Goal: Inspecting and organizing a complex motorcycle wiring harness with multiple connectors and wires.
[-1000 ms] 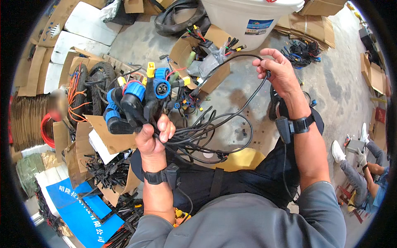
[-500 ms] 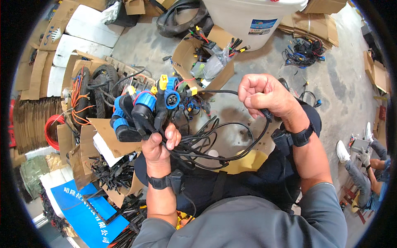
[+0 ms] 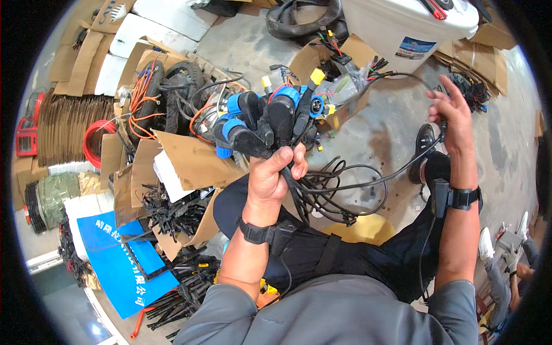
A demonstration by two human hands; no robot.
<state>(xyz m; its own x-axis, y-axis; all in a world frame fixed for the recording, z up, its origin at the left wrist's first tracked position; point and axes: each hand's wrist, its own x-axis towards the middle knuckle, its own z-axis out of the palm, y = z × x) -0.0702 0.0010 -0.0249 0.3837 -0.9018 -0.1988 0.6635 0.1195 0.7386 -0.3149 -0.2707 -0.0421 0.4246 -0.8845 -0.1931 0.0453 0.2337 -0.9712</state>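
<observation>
My left hand [image 3: 269,177] is closed around a bundle of black cables at its connector end. Black connectors with blue collars [image 3: 234,104] and some yellow caps [image 3: 317,76] fan out above that fist. Below it, loose loops of black cable [image 3: 379,183] hang over my lap. One cable runs from the bundle up to my right hand [image 3: 458,126], raised at the right. Its lower fingers are curled at the cable, with the upper fingers partly stretched out; the exact grip is partly hidden. Another stretch of cable leads from those fingers back toward the left.
An open carton [image 3: 351,112] of wires and plastic bags stands ahead, before a white tub [image 3: 374,34]. At left are tyres [image 3: 183,98], a carton of black parts [image 3: 198,155] and a blue sheet [image 3: 103,259]. A person [image 3: 512,276] sits at far right.
My right hand has risen outward to the right, its upper fingers opening from a fist and drawing the cable along. My left hand still grips the bundle. The whole view has shifted.
</observation>
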